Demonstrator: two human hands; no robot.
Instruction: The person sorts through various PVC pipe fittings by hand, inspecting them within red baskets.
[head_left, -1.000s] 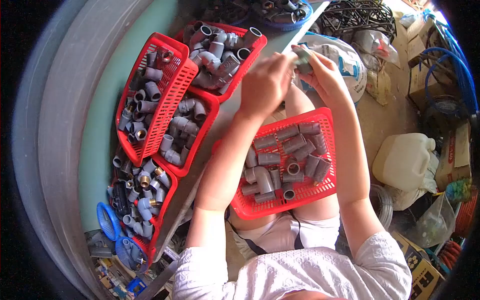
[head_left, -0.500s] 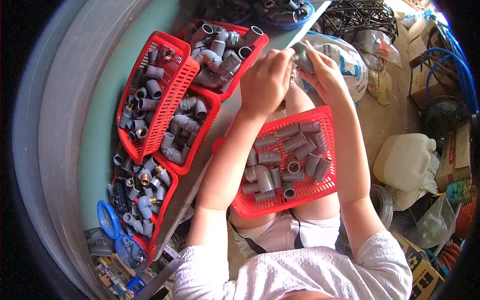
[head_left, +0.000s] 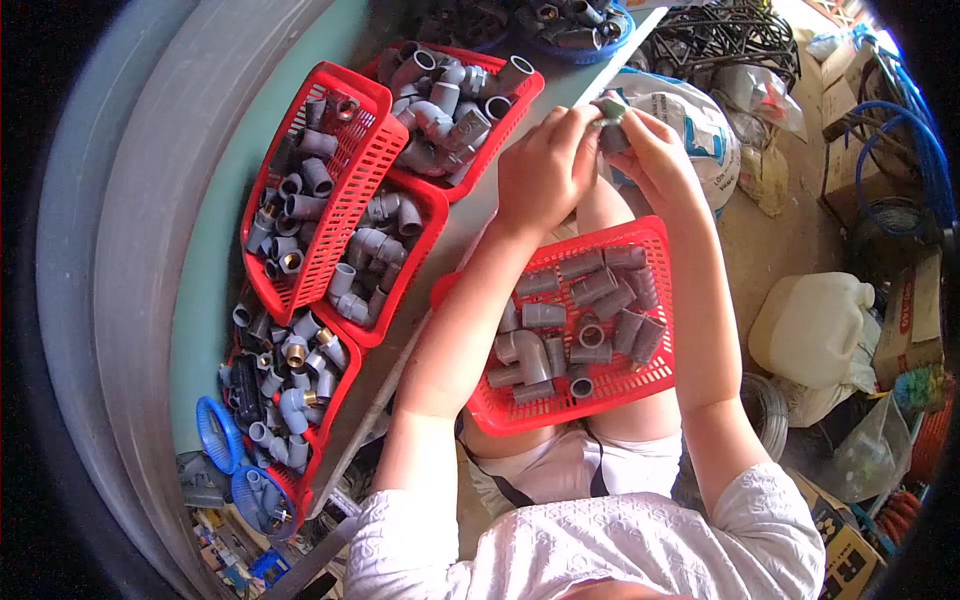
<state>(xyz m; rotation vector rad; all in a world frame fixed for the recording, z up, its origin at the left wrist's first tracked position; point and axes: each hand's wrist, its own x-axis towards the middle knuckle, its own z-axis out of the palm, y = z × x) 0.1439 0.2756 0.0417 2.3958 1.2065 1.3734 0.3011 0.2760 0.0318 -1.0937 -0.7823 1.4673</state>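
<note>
Above the far end of the basket on my lap, my left hand [head_left: 545,175] and my right hand [head_left: 655,155] meet, fingers closed. My right fingers grip a grey pipe fitting [head_left: 615,140]. Against its upper end is a soft greenish piece [head_left: 609,109] that looks like cloth, pinched by my left fingers; its exact kind is hard to make out. Under my forearms, a red plastic basket [head_left: 655,380] rests tilted on my thighs. Inside it lie several straight grey pipe couplings [head_left: 543,316] and a grey elbow [head_left: 528,358].
To the left, a bench carries red baskets [head_left: 430,235] of grey fittings, some brass-threaded, one basket propped on others. Blue baskets [head_left: 600,52] stand at the far end. On the right floor are a white sack [head_left: 690,125], a plastic jug [head_left: 812,330], wire coils and cardboard boxes.
Both hands have drawn slightly lower and closer to me. The fitting has turned between my fingers, and more of the greenish piece shows on top.
</note>
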